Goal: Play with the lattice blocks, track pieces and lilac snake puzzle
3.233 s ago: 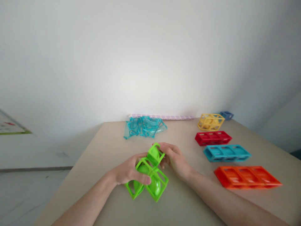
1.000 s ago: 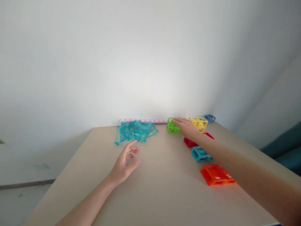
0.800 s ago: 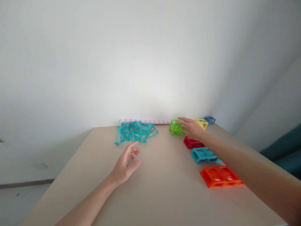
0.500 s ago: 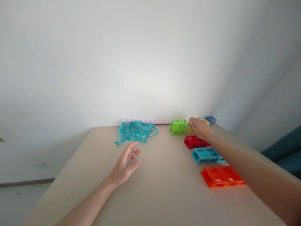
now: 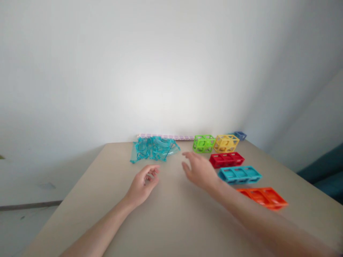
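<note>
My left hand [image 5: 144, 184] hovers over the middle of the table with its fingers loosely curled, thumb apart and nothing held. Just beyond it lies a heap of clear teal plastic pieces [image 5: 154, 148]. My right hand [image 5: 199, 168] is open and holds nothing, left of the row of coloured open-frame blocks. Nearest to it are the red block [image 5: 226, 160] and the light blue block [image 5: 241, 175]. The orange block [image 5: 264, 198] is partly covered by my right forearm. Behind them, a green block [image 5: 204, 144] and a yellow block [image 5: 226, 143] stand side by side.
A dark blue block [image 5: 240, 135] sits at the table's far right corner. Along the wall lies a long purple-and-white patterned strip [image 5: 166, 137]. The beige table [image 5: 112, 171] meets the white wall at the back. Dark teal cloth [image 5: 327, 176] hangs at the right.
My right hand has moved left and nearer from the yellow block, which now shows fully beside the green one. My left hand has barely moved.
</note>
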A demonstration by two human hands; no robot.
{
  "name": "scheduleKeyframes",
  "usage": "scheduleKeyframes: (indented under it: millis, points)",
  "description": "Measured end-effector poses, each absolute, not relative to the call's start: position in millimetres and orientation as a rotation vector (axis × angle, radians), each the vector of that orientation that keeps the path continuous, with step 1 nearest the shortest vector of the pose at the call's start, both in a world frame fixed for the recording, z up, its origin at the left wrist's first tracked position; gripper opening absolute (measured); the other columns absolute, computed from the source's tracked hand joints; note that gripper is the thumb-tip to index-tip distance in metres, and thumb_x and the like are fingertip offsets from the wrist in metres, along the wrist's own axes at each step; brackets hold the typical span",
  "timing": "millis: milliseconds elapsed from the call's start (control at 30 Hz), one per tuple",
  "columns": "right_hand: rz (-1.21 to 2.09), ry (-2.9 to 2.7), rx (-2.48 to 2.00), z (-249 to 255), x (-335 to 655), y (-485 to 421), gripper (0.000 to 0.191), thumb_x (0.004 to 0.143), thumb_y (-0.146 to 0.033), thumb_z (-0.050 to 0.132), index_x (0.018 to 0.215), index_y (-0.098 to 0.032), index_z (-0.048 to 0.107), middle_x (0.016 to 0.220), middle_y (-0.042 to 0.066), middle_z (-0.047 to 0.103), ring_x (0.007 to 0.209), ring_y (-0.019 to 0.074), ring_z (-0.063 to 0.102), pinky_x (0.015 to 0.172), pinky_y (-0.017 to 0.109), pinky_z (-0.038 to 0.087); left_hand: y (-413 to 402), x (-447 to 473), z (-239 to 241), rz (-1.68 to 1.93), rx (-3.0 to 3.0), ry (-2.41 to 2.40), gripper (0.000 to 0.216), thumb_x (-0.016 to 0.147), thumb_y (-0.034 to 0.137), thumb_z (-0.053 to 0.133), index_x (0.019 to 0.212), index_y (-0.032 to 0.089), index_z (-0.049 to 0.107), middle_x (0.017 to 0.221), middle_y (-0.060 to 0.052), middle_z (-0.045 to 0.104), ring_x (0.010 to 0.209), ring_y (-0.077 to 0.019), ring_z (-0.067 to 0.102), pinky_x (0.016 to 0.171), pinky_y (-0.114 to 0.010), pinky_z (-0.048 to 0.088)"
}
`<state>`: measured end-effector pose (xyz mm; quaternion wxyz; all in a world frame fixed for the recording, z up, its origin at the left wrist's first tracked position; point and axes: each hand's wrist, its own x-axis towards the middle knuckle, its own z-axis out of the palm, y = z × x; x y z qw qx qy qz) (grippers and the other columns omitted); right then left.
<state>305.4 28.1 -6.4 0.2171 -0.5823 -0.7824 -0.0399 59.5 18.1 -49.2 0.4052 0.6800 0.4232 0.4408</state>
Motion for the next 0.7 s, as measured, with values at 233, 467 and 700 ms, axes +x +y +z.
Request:
scheduleKeyframes:
  millis: [233,467,700]
  points:
    - [0.179,-1.945,-1.593,-53.0,225.8,33.2,0.028,0.089,-0.034,0.048,0.111,-0.017,0.051,0.108,0.014,0.061,0.093,0.0262,0.061,0.079,0.037,0.046,35.0,46.5,-52.3,1.309,1.608,1.338,0.023,0.076,0.025,0.059,0.097,0.018,0.065,0.088,-0.004,0.063,0.079,-0.0168,0.059,0.067,-0.027,0.047]
    - [0.432,-1.583,-1.675,-50.5,236.8,80.6,0.032,0.087,-0.048,0.049,0.102,-0.02,0.05,0.083,0.007,0.068,0.078,0.0255,0.065,0.068,0.036,0.046,66.1,18.6,-68.4,1.484,1.511,1.782,0.036,0.071,0.02,0.059,0.106,0.018,0.059,0.091,-0.004,0.057,0.072,-0.0146,0.057,0.069,-0.03,0.049]
    - [0.563,-1.646,-1.54,-57.5,236.7,83.7,0.023,0.086,-0.042,0.054,0.096,-0.022,0.053,0.081,0.003,0.07,0.071,0.0199,0.065,0.067,0.032,0.046,83.5,9.9,-67.5,1.223,1.885,1.969,0.054,0.07,0.039,0.071,0.12,0.022,0.059,0.098,-0.009,0.063,0.095,-0.0244,0.058,0.09,-0.038,0.042]
